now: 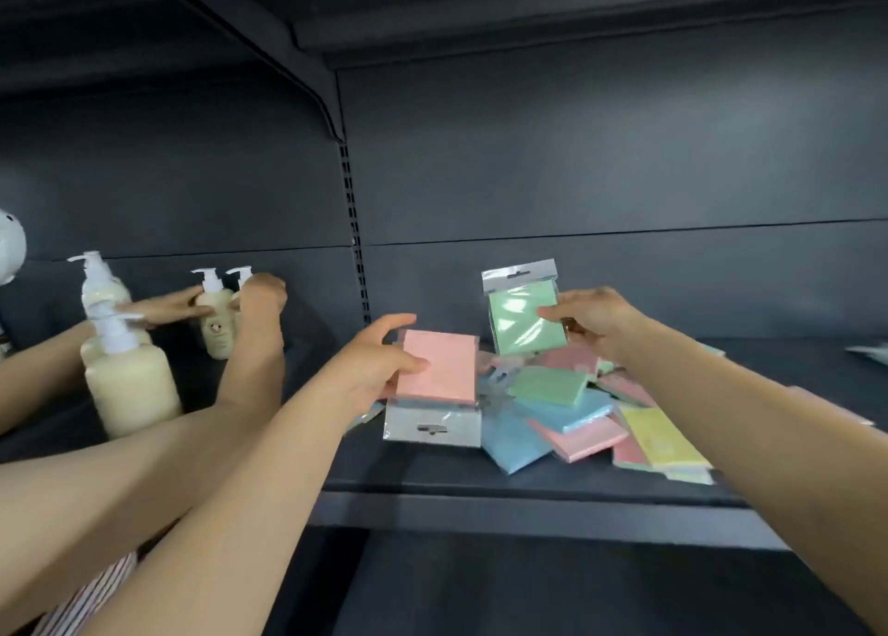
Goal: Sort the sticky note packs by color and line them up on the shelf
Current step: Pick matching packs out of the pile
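Observation:
My left hand point(379, 359) holds a pink sticky note pack point(444, 371) by its left edge, thumb on top, its hang tab pointing toward me. My right hand point(593, 316) pinches a green pack point(524, 316) upright above the heap, hang tab up. Below both lies a loose pile of packs point(576, 409) in pink, green, blue and yellow on the dark shelf point(432, 472).
Another person's hands point(259, 299) handle cream pump bottles point(129, 380) in the shelf bay to the left. An upright slotted post point(355, 231) divides the bays. A shelf overhangs above. A pale packet point(869, 352) lies at the far right.

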Motion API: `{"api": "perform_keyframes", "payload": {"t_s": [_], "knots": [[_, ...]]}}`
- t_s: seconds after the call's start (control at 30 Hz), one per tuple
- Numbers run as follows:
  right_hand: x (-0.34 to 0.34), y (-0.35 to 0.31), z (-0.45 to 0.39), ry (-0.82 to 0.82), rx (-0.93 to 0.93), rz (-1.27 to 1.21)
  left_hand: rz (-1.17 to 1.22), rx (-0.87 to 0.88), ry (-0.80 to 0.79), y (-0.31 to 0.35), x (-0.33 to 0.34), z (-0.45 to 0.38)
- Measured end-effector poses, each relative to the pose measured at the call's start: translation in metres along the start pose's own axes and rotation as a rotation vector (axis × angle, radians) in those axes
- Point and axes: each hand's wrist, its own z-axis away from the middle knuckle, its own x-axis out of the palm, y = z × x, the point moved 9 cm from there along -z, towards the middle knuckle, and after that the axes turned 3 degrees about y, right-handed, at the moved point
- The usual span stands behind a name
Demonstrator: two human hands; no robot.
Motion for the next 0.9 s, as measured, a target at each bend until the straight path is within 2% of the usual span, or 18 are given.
{"api": "perform_keyframes", "payload": {"t_s": [0.2,0.47,0.7,0.83,0.9], "knots": [[-0.103,0.025,0.073,0.078,0.060,-0.026,0.182,-0.058,-0.060,0.005,0.083,0.053],[-0.268,0.064,0.171,0.377,0.072,-0.104,0.519,-0.188,-0.171,0.005,0.212,0.112],[-0.400,0.084,0.188,0.522,0.042,-0.164,0.702,-0.289,-0.123,0.018,0.314,0.133],[-0.465,0.090,0.177,0.525,0.028,-0.169,0.752,-0.253,-0.162,0.029,0.382,0.123],[-0.500,0.094,0.162,0.524,0.042,-0.153,0.779,-0.231,-0.130,0.035,0.415,0.116]]}}
